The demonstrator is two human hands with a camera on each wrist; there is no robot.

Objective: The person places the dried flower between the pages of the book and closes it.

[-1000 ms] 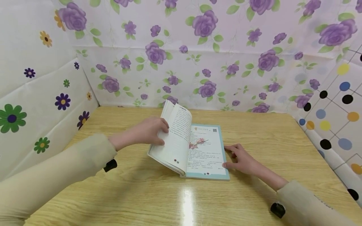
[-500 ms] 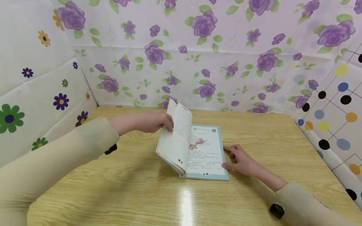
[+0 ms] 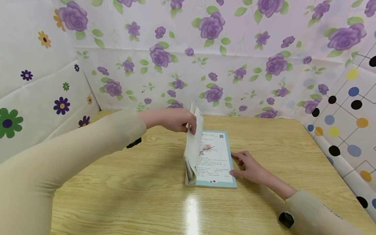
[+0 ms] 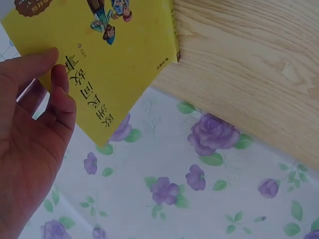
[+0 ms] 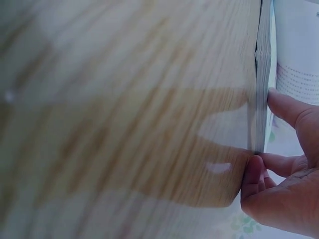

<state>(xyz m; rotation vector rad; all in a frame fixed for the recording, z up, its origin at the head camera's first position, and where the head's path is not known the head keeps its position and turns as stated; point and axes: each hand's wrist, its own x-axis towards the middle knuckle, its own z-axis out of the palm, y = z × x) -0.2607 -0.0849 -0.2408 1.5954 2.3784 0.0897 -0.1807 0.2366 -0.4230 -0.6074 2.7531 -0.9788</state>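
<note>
An open book (image 3: 215,160) lies on the wooden table, its right-hand page edged in light blue with a pink blossom branch. My left hand (image 3: 180,119) grips the upper outer edge of the book's left part, holding cover and pages nearly upright over the spine. In the left wrist view the yellow front cover (image 4: 117,59) shows, with drawn figures and dark lettering, the left hand's thumb and fingers at its edge. My right hand (image 3: 249,167) holds the book's right edge, thumb on the page margin and the other fingers at the side. The right wrist view shows the page block (image 5: 262,74) there.
The wooden table (image 3: 141,195) runs back to a flowered cloth (image 3: 188,65). Another cloth with bright flowers (image 3: 44,81) stands at the left, and a dotted one (image 3: 349,120) at the right. A black device (image 3: 286,220) sits at the right wrist.
My left hand has moved right and changed its hold to the upper edge, swinging the book's left part from a leftward lean to nearly upright. The right hand has stayed in place.
</note>
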